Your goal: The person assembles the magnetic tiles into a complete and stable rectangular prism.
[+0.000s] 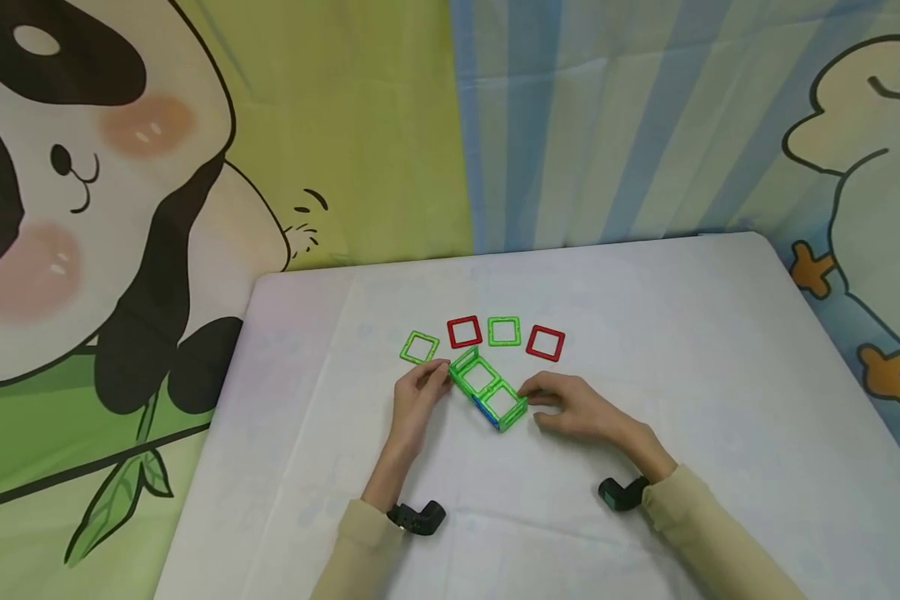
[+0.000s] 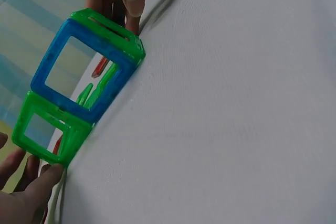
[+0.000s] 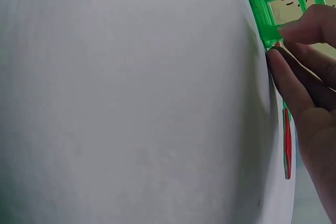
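In the middle of the table stands a partly built shape of green magnetic tiles (image 1: pixel 489 367). Two green squares lie side by side as its base, with green tiles raised at both ends. A blue magnetic tile (image 2: pixel 111 96) stands upright along the near side, by the right end. At the far-left end, my left hand (image 1: pixel 417 402) holds the raised green tile (image 2: pixel 22 124) between thumb and fingers. My right hand (image 1: pixel 576 407) has thumb and index finger on the raised tile (image 3: pixel 272 33) at the opposite end.
Behind the shape, loose square tiles lie flat in a row: a green tile (image 1: pixel 406 346), a red tile (image 1: pixel 451 333), another green tile (image 1: pixel 503 342) and another red tile (image 1: pixel 531 340). A white cloth (image 1: pixel 645 317) covers the table. Printed curtains (image 1: pixel 375 133) hang behind it.
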`<state>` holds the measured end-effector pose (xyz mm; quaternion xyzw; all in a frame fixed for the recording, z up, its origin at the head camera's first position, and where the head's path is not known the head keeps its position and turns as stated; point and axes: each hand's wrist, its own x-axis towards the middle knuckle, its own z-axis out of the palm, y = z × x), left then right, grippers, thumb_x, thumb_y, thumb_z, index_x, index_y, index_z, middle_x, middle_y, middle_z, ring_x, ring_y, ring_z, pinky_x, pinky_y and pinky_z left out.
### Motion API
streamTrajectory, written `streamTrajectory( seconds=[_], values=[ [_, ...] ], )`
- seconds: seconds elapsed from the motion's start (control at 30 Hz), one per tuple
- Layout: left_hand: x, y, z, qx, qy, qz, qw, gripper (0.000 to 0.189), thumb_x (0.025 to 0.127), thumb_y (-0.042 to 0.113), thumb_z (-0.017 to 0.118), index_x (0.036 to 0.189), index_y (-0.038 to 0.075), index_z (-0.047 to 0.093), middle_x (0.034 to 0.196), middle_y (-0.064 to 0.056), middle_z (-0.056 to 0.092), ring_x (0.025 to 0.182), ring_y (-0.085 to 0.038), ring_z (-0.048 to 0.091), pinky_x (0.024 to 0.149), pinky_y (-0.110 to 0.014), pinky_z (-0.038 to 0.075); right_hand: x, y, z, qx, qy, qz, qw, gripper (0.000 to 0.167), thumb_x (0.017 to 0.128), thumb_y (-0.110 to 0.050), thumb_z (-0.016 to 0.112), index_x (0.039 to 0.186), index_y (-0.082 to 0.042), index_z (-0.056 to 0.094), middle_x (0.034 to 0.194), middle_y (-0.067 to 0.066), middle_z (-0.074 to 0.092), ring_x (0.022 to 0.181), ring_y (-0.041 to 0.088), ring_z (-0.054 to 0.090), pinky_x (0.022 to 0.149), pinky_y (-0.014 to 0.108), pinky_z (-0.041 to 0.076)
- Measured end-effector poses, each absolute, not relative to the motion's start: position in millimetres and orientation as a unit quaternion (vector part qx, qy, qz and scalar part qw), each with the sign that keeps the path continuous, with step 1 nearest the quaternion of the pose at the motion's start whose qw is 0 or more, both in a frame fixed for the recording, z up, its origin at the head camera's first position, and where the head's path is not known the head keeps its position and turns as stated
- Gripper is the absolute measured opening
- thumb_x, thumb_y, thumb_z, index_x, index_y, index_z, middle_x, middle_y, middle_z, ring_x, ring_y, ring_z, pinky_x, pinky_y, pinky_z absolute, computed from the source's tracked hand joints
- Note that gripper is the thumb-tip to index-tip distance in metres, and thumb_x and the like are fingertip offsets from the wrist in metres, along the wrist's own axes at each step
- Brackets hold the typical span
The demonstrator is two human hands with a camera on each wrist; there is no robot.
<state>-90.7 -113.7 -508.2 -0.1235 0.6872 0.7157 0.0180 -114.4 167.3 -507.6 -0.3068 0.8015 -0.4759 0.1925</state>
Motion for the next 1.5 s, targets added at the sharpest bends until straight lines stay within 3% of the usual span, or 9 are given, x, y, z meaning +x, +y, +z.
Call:
streamTrajectory(
  seconds=[0.23, 0.43, 0.73, 1.23, 1.5],
  values=[
    [-98.6, -105.0, -507.6, -0.148, 0.693, 0.706, 0.002, 0.033, 0.1, 0.023, 0.07, 0.124, 0.001, 0.071, 0.126, -0.014, 0.069, 0.111, -0.02, 0.069, 0.095, -0.026, 0.056, -108.6, 160.0, -515.4, -0.334, 0.783, -0.49, 0.188, 0.033, 0.09, 0.007, 0.067, 0.122, -0.001, 0.065, 0.123, 0.013, 0.068, 0.113, 0.029, 0.071, 0.098, 0.036, 0.056],
    [-106.2, -98.2, -506.6, -0.178, 0.721, 0.669, -0.004, 0.03, 0.094, 0.032, 0.077, 0.116, 0.012, 0.078, 0.116, -0.005, 0.073, 0.099, -0.015, 0.064, 0.083, -0.021, 0.055, -104.3, 152.9, -515.5, -0.351, 0.771, -0.498, 0.185, 0.032, 0.09, 0.008, 0.067, 0.122, 0.002, 0.065, 0.122, 0.015, 0.068, 0.113, 0.029, 0.07, 0.099, 0.037, 0.056],
    [-110.9, -94.0, -506.3, -0.194, 0.728, 0.657, -0.022, 0.025, 0.092, 0.028, 0.079, 0.108, 0.009, 0.08, 0.107, -0.007, 0.073, 0.089, -0.014, 0.062, 0.075, -0.021, 0.053, -100.8, 147.7, -511.1, -0.338, 0.792, -0.477, 0.177, 0.032, 0.09, 0.006, 0.066, 0.121, 0.001, 0.066, 0.121, 0.012, 0.068, 0.112, 0.025, 0.071, 0.098, 0.032, 0.056],
    [-112.4, -95.3, -507.5, -0.18, 0.745, 0.642, -0.025, 0.021, 0.093, 0.027, 0.077, 0.103, 0.008, 0.081, 0.097, -0.006, 0.072, 0.085, -0.015, 0.062, 0.072, -0.02, 0.053, -125.6, 155.8, -498.0, -0.301, 0.874, -0.38, 0.008, 0.029, 0.089, 0.005, 0.066, 0.118, 0.004, 0.068, 0.113, 0.015, 0.072, 0.099, 0.026, 0.069, 0.09, 0.044, 0.057],
    [-113.4, -95.3, -507.2, -0.182, 0.746, 0.64, -0.03, 0.021, 0.093, 0.026, 0.077, 0.101, 0.007, 0.081, 0.095, -0.005, 0.073, 0.083, -0.013, 0.062, 0.07, -0.019, 0.052, -145.0, 161.9, -494.8, -0.27, 0.914, -0.302, -0.024, 0.036, 0.089, 0.004, 0.067, 0.125, 0.006, 0.063, 0.127, 0.021, 0.063, 0.117, 0.036, 0.058, 0.099, 0.049, 0.053]
  ],
)
